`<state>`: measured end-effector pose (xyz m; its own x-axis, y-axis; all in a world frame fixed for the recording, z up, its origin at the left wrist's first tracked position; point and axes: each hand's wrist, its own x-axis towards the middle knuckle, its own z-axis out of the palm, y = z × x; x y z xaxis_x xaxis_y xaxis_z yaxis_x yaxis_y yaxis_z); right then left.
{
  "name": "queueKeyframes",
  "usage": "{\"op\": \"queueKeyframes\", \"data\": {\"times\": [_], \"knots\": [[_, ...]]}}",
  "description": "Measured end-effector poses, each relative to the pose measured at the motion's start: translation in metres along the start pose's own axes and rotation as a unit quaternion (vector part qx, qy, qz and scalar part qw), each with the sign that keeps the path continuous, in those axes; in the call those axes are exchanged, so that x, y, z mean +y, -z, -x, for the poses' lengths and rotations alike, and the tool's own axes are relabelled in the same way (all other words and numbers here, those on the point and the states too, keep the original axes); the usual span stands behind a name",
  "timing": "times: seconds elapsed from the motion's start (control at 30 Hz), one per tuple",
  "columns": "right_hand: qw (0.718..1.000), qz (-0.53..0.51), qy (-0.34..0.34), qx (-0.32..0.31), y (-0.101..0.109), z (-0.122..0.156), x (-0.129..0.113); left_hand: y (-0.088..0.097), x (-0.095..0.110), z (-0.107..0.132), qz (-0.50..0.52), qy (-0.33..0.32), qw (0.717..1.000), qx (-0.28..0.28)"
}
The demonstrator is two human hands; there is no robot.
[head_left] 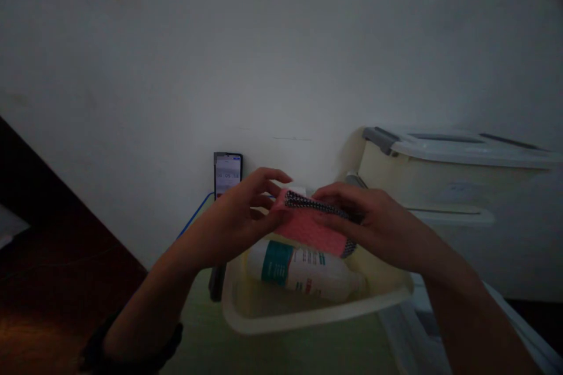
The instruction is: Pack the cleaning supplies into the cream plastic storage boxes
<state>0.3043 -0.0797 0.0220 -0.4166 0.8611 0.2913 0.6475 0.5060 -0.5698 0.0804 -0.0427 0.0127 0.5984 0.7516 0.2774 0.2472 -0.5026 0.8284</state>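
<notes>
A pink folded cloth (308, 227) with a black-and-white patterned edge is held over a pale plastic bin. My left hand (246, 211) grips its left end, thumb in front and fingers curled behind. On its right side, my right hand (365, 217) is closed round it in the same way, with some fingertips hidden. Beneath the cloth, a white bottle (319, 278) with a green label panel lies on its side in the bin (303, 322), its neck toward the right.
Behind my left hand, a phone (228, 173) with a lit timer screen stands upright near the wall (264, 41). Lidded storage boxes (431, 184) are stacked at the right. The bin rests on a greenish surface (281, 354).
</notes>
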Motion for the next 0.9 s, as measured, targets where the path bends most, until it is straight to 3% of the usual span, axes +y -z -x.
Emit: {"op": "queueKeyframes", "data": {"times": [0.1,0.2,0.33,0.5,0.7,0.8,0.9], "knots": [[0.999,0.036,-0.021,-0.027,0.001,-0.002,0.011,-0.001,-0.01,-0.004,-0.075,0.057,0.994,-0.055],[0.995,0.063,-0.028,-0.066,-0.001,-0.004,0.02,-0.006,-0.018,-0.007,-0.138,0.058,0.987,-0.061],[0.993,0.025,-0.028,-0.11,-0.005,-0.006,0.025,-0.011,-0.026,-0.009,-0.179,0.045,0.981,-0.063],[0.995,0.036,-0.035,-0.082,-0.013,-0.008,0.028,-0.019,-0.031,-0.009,-0.259,0.041,0.964,-0.055],[0.989,0.102,-0.067,-0.078,-0.021,-0.006,0.033,-0.028,-0.025,-0.012,-0.373,0.104,0.92,-0.061],[0.987,0.12,-0.079,-0.077,-0.022,-0.006,0.032,-0.029,-0.022,-0.012,-0.418,0.078,0.901,-0.091],[0.986,0.133,-0.068,-0.078,-0.023,-0.006,0.025,-0.026,-0.019,-0.007,-0.418,0.01,0.9,-0.121]]}}
